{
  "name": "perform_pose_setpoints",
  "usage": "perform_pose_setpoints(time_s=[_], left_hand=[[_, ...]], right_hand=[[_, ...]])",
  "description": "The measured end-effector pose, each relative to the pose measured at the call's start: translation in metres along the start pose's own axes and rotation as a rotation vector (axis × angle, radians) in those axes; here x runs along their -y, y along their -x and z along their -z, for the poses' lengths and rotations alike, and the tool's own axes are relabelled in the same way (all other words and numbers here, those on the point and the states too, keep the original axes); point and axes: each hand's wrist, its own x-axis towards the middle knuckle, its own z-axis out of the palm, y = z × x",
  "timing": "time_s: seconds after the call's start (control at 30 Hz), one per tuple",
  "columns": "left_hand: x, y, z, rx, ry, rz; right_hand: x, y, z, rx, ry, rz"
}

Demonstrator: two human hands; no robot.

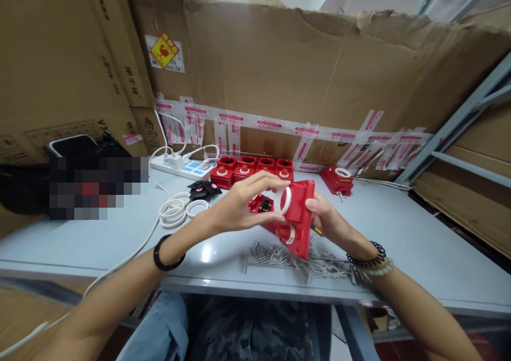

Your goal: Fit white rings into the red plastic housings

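Nearest to us, our own forearms are reaching over the near edge of the grey table (419, 233), a black band on the left wrist and beaded bands on the right. Between the hands we are holding a red plastic housing (300, 220) upright above the tabletop. Our right hand (325, 220) is gripping its right side, fingers closed behind it. Our left hand (239, 206) is pinching a white ring (282, 200) against the upper opening of the housing, thumb beneath and fingers curled over the top; a second white ring is sitting in the lower opening.

We are judging that the step in hand is seating this ring in its recess. What it calls for is even pressure all around the ring while the right hand is keeping the housing steady, so that it goes in flat and not tilted.

Just beneath the hands a scatter of metal screws (279, 257) is lying close to the near edge, so lowering the housing straight down would be landing on them. Open room is lying to the right, toward a single red unit (337, 180). Behind, a row of red units (251, 168) and a white power strip (179, 166) are crowding the cardboard wall (303, 68); loose white rings (178, 211) and a cable are lying on the left.
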Motion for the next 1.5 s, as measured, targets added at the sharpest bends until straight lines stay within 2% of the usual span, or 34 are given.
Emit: perform_pose_setpoints(time_s=[0.2, 0.4, 0.57, 0.63, 0.73, 0.83, 0.93, 1.1, 1.17, 1.23, 1.3, 1.37, 1.43, 1.5], left_hand=[[0.0, 0.002, -0.002, 0.009, -0.056, -0.074], [-0.005, 0.003, -0.002, 0.059, -0.146, -0.102], [-0.006, 0.002, -0.001, 0.082, -0.174, -0.123], [-0.004, 0.0, -0.002, 0.032, -0.129, -0.099], [0.003, 0.0, -0.003, -0.04, -0.027, 0.042], [0.007, 0.002, -0.003, -0.043, 0.135, 0.236], [0.005, 0.003, -0.002, 0.027, 0.26, 0.359], [-0.002, 0.002, -0.002, 0.107, 0.138, 0.325], [0.001, 0.001, 0.001, 0.091, 0.093, 0.325], [0.009, 0.001, 0.006, 0.025, 0.039, 0.374], [0.019, 0.003, 0.012, -0.065, -0.021, 0.452], [0.03, 0.006, 0.017, -0.122, -0.071, 0.515], [0.037, 0.009, 0.021, -0.14, -0.094, 0.544], [0.041, 0.011, 0.024, -0.144, -0.113, 0.558]], right_hand=[[-0.001, -0.001, 0.002, -0.006, 0.068, -0.018], [-0.005, -0.002, 0.005, 0.028, -0.089, -0.126], [0.007, 0.0, -0.002, 0.023, -0.152, -0.18], [0.011, -0.001, -0.006, -0.022, -0.152, -0.155], [0.01, -0.004, -0.008, -0.095, -0.121, -0.031], [0.004, -0.006, -0.009, -0.124, -0.007, 0.161], [0.0, -0.003, -0.012, -0.182, 0.145, 0.278], [-0.002, 0.0, -0.015, -0.148, 0.315, 0.269], [-0.003, -0.003, -0.011, -0.128, 0.454, 0.257], [-0.004, -0.006, -0.005, -0.108, 0.694, 0.239], [-0.004, -0.007, 0.003, -0.042, 0.96, 0.2], [-0.002, -0.005, 0.01, 0.085, 1.13, 0.144], [0.0, -0.002, 0.017, 0.219, 1.185, 0.089], [0.001, 0.0, 0.023, 0.3, 1.196, 0.055]])
